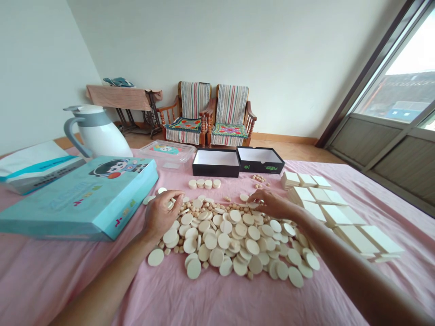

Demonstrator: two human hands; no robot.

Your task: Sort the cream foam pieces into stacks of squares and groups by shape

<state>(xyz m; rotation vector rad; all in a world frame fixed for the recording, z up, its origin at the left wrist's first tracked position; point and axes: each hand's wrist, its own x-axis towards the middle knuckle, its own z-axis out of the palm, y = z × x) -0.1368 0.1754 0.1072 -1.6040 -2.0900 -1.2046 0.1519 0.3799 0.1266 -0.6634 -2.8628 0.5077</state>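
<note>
A broad heap of pale round wooden discs [224, 240] lies on the pink cloth, with small wooden beads [209, 206] mixed in. At the heap's far left edge is my left hand [163, 213], its fingers curled toward the thumb; a few discs show beside them, and what it grips is hidden. My right hand [272, 203] reaches over the far right edge, fingertips drawn together just above a disc; I cannot make out what is between them. Short stacks of discs [204, 184] stand in a row beyond the heap. A small group of beads [260, 181] sits to their right.
Stacks of pale square tiles [335, 213] stand at the right. Two black open box halves [216, 169] and a clear plastic container [166, 158] are at the back. On the left are a turquoise box [78, 199], a white package [37, 165] and a white-grey jug [102, 133].
</note>
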